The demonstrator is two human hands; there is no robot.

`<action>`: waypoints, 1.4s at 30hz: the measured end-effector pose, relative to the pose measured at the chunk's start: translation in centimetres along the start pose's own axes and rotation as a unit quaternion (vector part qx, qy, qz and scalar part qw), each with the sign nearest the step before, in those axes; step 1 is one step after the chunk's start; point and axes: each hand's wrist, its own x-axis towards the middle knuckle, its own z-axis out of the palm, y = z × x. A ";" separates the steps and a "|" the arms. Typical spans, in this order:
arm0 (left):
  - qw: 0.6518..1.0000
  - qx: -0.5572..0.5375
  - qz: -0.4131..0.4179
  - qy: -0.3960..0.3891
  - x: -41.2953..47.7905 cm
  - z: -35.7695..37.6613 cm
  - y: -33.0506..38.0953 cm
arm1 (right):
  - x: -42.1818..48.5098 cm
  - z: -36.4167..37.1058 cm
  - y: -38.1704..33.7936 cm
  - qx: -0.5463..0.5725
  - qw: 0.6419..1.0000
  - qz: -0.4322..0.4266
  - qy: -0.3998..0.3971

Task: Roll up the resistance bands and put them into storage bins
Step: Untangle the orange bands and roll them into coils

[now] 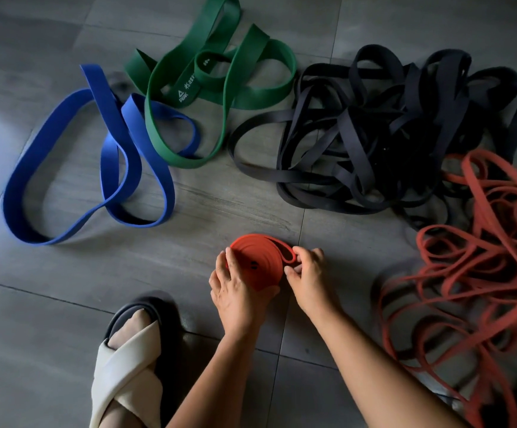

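Blue band (109,109) lies looped on the floor (35,335) at left, with the green band (186,88) beside it. Left hand (235,291) grips the red coil (260,261), face upward, at centre. Right hand (308,273) pinches its tail, which points right. Black bands (352,143) and loose red bands (467,267) are heaped at right.

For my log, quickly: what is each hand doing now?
Left hand: grips the rolled orange band.
Right hand: pinches that band's loose end.

My footwear: open-toed slide sandal (129,359), cream crossed fabric straps, thick black sole.
My left hand (235,291), right hand (308,279), forearms: bare.
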 end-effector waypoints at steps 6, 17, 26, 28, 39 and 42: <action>1.000 0.019 0.009 0.010 0.1 0.0 0.1 | -0.3 -0.9 0.2 -0.041 0.998 0.003 -0.038; 0.999 0.039 -0.002 -0.011 1.1 -0.6 0.4 | 0.9 -1.5 -0.1 -0.054 0.996 0.016 -0.067; 0.993 0.095 0.038 -0.054 2.7 -1.2 1.1 | 4.0 -2.1 -2.8 -0.202 0.957 -0.205 0.024; 0.994 0.081 0.044 -0.059 2.8 -1.2 1.0 | 5.3 -2.3 -4.1 -0.245 0.931 -0.270 -0.015; 0.994 0.048 0.078 -0.052 2.9 -1.2 0.4 | 9.0 -3.1 -4.4 -0.385 0.862 -0.326 0.046; 0.994 0.046 0.084 -0.048 2.8 -1.1 0.4 | 8.3 -3.8 -4.0 -0.392 0.860 -0.324 0.037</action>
